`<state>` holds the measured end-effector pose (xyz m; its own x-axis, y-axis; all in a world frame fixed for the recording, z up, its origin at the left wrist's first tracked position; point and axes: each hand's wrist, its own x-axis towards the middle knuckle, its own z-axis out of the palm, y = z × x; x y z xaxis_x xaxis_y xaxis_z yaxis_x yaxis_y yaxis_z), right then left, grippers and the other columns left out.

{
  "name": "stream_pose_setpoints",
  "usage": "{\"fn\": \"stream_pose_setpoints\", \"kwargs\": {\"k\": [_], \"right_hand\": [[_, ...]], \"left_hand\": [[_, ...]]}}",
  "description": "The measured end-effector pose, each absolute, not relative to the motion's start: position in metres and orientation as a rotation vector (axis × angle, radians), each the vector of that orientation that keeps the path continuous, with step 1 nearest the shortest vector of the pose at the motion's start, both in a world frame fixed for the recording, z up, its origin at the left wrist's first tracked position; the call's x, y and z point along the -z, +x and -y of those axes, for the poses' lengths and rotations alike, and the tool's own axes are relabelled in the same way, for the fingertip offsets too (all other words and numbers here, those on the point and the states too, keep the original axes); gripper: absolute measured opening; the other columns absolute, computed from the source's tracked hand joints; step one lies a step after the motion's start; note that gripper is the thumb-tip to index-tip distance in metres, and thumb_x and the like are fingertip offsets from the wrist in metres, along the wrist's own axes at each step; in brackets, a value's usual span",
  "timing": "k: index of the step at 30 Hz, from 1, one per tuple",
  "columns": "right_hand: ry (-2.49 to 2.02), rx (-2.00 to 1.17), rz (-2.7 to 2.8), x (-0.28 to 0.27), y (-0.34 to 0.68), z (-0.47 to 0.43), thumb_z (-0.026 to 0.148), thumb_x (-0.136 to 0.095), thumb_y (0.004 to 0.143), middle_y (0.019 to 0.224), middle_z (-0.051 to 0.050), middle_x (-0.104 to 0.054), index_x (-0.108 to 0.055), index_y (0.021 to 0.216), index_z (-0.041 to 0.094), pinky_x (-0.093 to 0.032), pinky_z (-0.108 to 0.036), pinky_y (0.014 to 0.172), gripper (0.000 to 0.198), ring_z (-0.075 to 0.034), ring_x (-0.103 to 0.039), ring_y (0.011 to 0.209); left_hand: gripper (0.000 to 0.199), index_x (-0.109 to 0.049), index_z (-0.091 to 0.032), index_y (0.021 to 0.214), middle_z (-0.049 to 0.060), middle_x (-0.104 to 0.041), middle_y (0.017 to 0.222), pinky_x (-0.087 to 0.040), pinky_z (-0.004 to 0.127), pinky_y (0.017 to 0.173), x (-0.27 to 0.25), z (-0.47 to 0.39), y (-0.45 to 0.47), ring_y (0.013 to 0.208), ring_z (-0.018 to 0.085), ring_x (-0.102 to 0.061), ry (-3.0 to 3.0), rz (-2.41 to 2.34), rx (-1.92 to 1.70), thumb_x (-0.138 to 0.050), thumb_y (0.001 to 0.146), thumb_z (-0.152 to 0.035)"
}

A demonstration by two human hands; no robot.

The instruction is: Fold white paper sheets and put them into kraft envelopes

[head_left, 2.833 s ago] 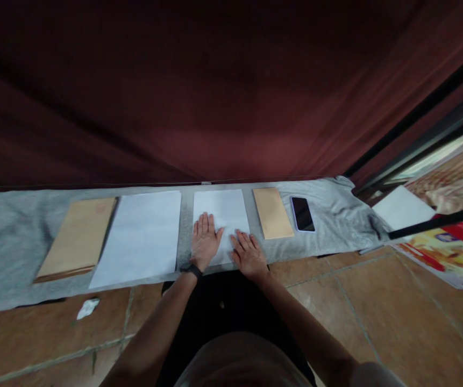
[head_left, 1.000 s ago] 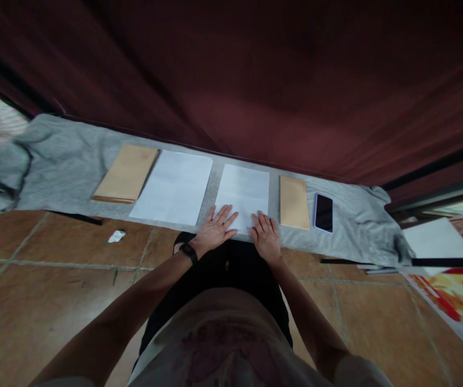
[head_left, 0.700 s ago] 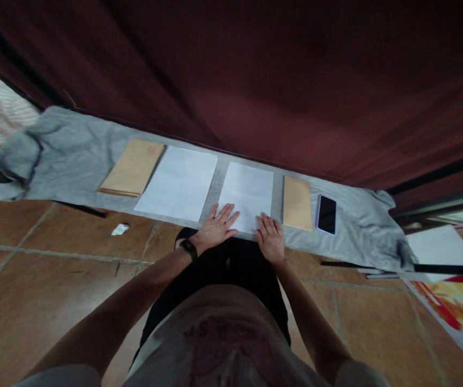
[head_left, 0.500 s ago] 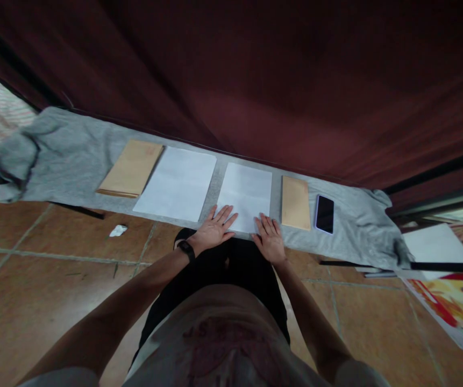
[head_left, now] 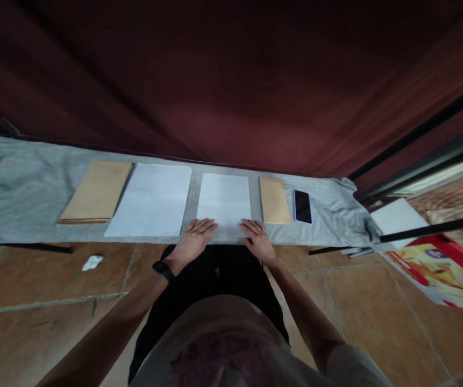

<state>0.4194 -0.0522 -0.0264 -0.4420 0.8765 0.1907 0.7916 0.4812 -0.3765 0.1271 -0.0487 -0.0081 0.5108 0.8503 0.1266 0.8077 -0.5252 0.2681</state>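
Grey cloth covers a long, narrow surface where a person, standing close against it, places both bare hands at the near end of a white sheet of paper. The left hand lies over the sheet's near left corner, and the right hand over its near right corner. Fingers are extended on both sides; neither hand is clenched, and neither appears to grasp anything, though how firmly they press cannot be told.

The sheet lies flat between and just beyond the hands, most of it stretching away toward a dark red curtain. The step in hand looks like steadying or smoothing the paper at its near edge; any next move with it would seem to call for even pressure from both palms, or a fingertip slipped under the edge, to keep it from skewing on the soft cloth.

To the left of the sheet, apart from it, lies a larger white sheet, with a stack of brown envelopes just beside that. To the right, near the right hand, sit a smaller brown envelope and a dark-screened phone.
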Motion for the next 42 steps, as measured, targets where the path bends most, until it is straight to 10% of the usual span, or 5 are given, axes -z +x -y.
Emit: {"fn": "stream_pose_setpoints", "kwargs": {"k": [5, 11, 20, 31, 42], "right_hand": [[-1.324, -0.519, 2.292, 0.024, 0.437, 0.062, 0.006, -0.054, 0.088, 0.14, -0.004, -0.066, -0.069, 0.13, 0.029, -0.038, -0.049, 0.119, 0.05, -0.019, -0.058, 0.133], [-1.282, -0.721, 2.084, 0.015, 0.437, 0.078, 0.028, -0.057, 0.099, 0.115, -0.004, -0.077, -0.077, 0.111, 0.026, -0.052, -0.041, 0.106, 0.023, -0.02, -0.069, 0.114], [-1.462, -0.852, 1.754, 0.01, 0.422, 0.069, 0.047, -0.051, 0.1, 0.101, -0.006, -0.078, -0.074, 0.101, 0.023, -0.058, -0.035, 0.087, 0.033, -0.023, -0.072, 0.098], [-1.685, -0.756, 1.632, 0.014, 0.404, 0.03, 0.051, -0.042, 0.1, 0.067, 0.001, -0.063, -0.063, 0.079, 0.023, -0.044, -0.025, 0.061, 0.041, -0.017, -0.058, 0.063], [-2.026, -0.531, 1.687, 0.01, 0.391, -0.003, 0.035, -0.047, 0.1, 0.077, -0.003, -0.074, -0.072, 0.087, 0.025, -0.047, -0.025, 0.064, 0.03, -0.019, -0.069, 0.074]], "left_hand": [[0.04, -0.068, -0.026, 0.132, 0.005, -0.068, 0.137, -0.043, 0.043, 0.116, -0.003, 0.081, 0.117, 0.13, 0.022, -0.061, 2.558, -1.293, -0.431, -0.042, 0.102, -0.027], [0.034, -0.073, -0.027, 0.122, 0.005, -0.072, 0.129, -0.051, 0.042, 0.111, -0.002, 0.089, 0.091, 0.123, 0.022, -0.066, 2.323, -1.305, -0.669, -0.051, 0.098, -0.035], [0.047, -0.076, -0.019, 0.093, 0.009, -0.079, 0.094, -0.058, 0.04, 0.085, 0.009, 0.059, 0.092, 0.088, 0.027, -0.072, 1.561, -1.616, -0.882, -0.059, 0.084, -0.062], [0.039, -0.068, -0.017, 0.077, 0.001, -0.068, 0.071, -0.047, 0.027, 0.064, 0.01, 0.014, 0.115, 0.066, 0.016, -0.058, 1.351, -1.624, -1.082, -0.062, 0.078, -0.056], [0.034, -0.062, -0.022, 0.069, 0.001, -0.059, 0.062, -0.035, 0.027, 0.058, -0.005, -0.024, 0.127, 0.06, 0.016, -0.052, 1.598, -1.98, -0.78, -0.05, 0.087, -0.048]]}}
